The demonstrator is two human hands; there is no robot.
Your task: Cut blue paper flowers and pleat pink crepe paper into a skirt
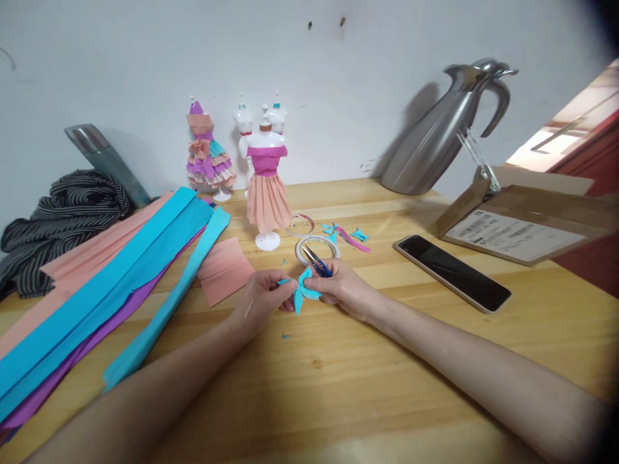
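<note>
My left hand (265, 293) is closed, its thumb and fingertips pinching the left side of a cut piece of blue crepe paper (300, 296) with pointed, petal-like ends. Thumb and fingers of my right hand (345, 289) grip the same paper from the other side. That hand also holds scissors (316, 261) with blue handles, their metal tips pointing up and away to the left. Just beyond the hands lies a roll of white tape (300, 258). A small dress form (267, 187) in a magenta top and pleated peach skirt stands behind it.
Crepe paper strips (159, 251) spread across the left, beside a striped cloth (62, 219) and a bottle (109, 161). Paper scraps (355, 240) lie behind my right hand. Rightward are a phone (452, 272), a cardboard box (522, 219) and a metal jug (435, 138). Another dressed form (207, 148) stands by the wall.
</note>
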